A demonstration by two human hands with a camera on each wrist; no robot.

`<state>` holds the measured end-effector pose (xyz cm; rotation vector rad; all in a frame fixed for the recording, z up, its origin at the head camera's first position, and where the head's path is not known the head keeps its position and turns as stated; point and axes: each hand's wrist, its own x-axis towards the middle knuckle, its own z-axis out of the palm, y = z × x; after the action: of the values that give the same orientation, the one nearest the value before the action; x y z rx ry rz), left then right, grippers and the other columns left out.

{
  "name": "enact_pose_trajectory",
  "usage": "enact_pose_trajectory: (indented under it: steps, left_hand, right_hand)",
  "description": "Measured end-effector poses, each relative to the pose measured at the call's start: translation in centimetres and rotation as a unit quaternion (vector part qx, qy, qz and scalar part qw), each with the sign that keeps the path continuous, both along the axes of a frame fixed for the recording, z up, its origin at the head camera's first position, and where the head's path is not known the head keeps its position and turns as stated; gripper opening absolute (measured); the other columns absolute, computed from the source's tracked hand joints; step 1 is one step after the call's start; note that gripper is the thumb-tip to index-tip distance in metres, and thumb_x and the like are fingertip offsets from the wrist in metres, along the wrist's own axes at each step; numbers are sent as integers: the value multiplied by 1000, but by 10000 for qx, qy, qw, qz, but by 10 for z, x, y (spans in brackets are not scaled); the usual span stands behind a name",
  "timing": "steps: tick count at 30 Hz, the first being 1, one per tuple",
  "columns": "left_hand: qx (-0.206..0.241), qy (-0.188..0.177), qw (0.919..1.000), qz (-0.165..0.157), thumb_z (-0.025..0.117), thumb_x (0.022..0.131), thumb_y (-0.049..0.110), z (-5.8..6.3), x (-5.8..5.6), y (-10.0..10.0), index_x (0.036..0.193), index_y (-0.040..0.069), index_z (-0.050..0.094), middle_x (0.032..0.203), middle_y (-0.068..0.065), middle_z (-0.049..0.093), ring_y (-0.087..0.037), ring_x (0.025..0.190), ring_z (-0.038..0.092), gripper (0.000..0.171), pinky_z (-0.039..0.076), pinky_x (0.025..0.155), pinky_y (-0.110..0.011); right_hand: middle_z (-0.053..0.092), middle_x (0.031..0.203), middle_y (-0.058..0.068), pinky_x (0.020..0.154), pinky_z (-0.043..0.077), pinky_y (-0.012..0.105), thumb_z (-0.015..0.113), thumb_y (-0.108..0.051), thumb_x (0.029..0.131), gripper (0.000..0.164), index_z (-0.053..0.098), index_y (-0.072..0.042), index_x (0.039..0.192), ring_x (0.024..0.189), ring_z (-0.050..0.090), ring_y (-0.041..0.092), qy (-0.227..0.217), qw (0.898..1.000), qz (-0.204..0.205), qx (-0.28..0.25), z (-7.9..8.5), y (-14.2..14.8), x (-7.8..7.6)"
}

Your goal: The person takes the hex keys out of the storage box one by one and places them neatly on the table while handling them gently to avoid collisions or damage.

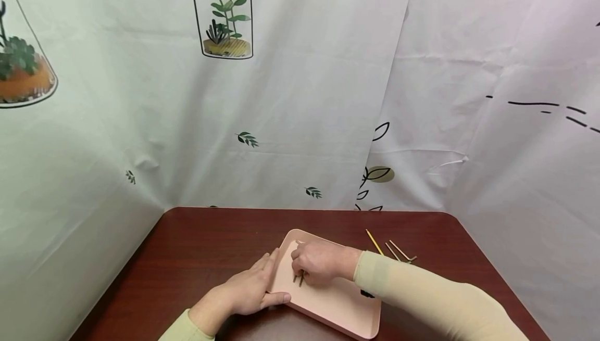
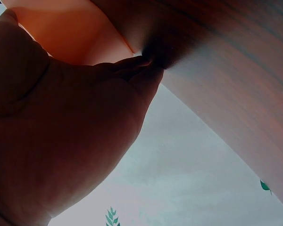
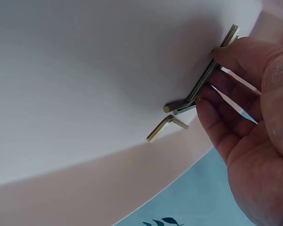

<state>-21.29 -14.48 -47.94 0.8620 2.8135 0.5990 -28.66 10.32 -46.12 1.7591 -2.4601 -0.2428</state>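
Note:
A pink rectangular tray (image 1: pixel 344 307) lies slanted on the table. My right hand (image 1: pixel 321 262) reaches into its far left part. Between thumb and fingertips it pinches a bent metal hex key (image 3: pixel 208 79), seen in the right wrist view. Beside that, a smaller hex key (image 3: pixel 159 130) rests against the inside of the tray near its wall. Part of another key's end shows by the fingertips. My left hand (image 1: pixel 248 290) lies along the tray's left side, fingers extended and thumb over the rim. In the left wrist view, its fingertips (image 2: pixel 148 70) are in deep shadow.
On the dark red table (image 1: pixel 197 250), right of the tray, lie a yellow stick (image 1: pixel 373 241) and a few thin bent keys (image 1: pixel 400 251), partly behind my right sleeve (image 1: pixel 422 283). White printed cloth (image 1: pixel 281 96) hangs around the table's back and sides.

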Motion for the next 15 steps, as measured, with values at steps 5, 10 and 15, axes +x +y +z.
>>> enact_pose_trajectory:
  steps: [5, 10, 15]
  left_hand:
    - [-24, -1, 10000, 8, 70, 100, 73, -1, 0, 0, 171, -11, 23, 173, -33, 36, -43, 160, 41, 119, 48, 117, -62]
    - [-23, 28, 10000, 3, 70, 100, 72, 0, 0, 0, 171, -11, 24, 172, -33, 36, -44, 159, 42, 119, 49, 116, -62]
    - [-20, 23, 10000, 0, 70, 100, 72, 0, -1, 0, 171, -11, 23, 172, -34, 36, -45, 159, 42, 118, 49, 116, -62]
  right_hand:
    - [61, 86, -15, 76, 47, 16, 86, -10, 84, 20, 76, -28, 84, 81, 59, 2, 16, 10000, 8, 50, 0, 0, -1]
    - [59, 85, -15, 75, 47, 17, 86, -10, 85, 21, 75, -27, 84, 80, 58, 3, -51, 10000, -17, 80, 0, -1, -2]
    - [61, 85, -16, 74, 46, 16, 88, -12, 86, 20, 76, -28, 87, 79, 58, 1, -173, 9998, -34, 51, 0, 0, -3]
